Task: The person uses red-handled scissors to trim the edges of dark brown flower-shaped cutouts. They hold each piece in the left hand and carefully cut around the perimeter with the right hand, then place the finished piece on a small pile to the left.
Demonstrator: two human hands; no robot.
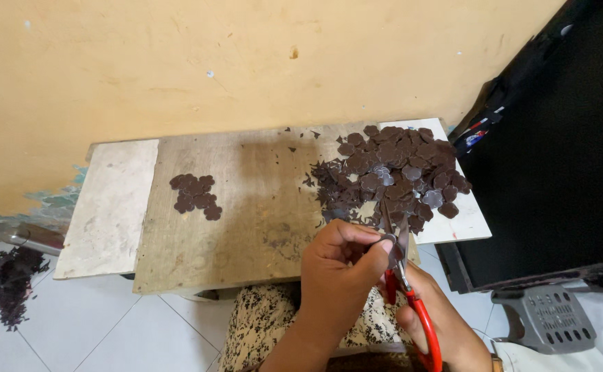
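Cutting at the near edge of the low wooden worktop (246, 207). The left hand (339, 265) has its grip pinched shut on a small dark brown flat cut-out piece (392, 253), held just off the near right corner. The right hand (439, 320) is wrapped closed around the red-handled scissors (411, 296), whose blades meet the piece close to the left fingertips (377, 238). Risks, as judged: a nicked fingertip, since the piece is small and the blades work right beside the thumb; a cut straying off the outline if the piece twists. Finished shapes lie toward the left edge (196, 195); the uncut dark brown heap (394, 172) crowds the far right corner and could spill.
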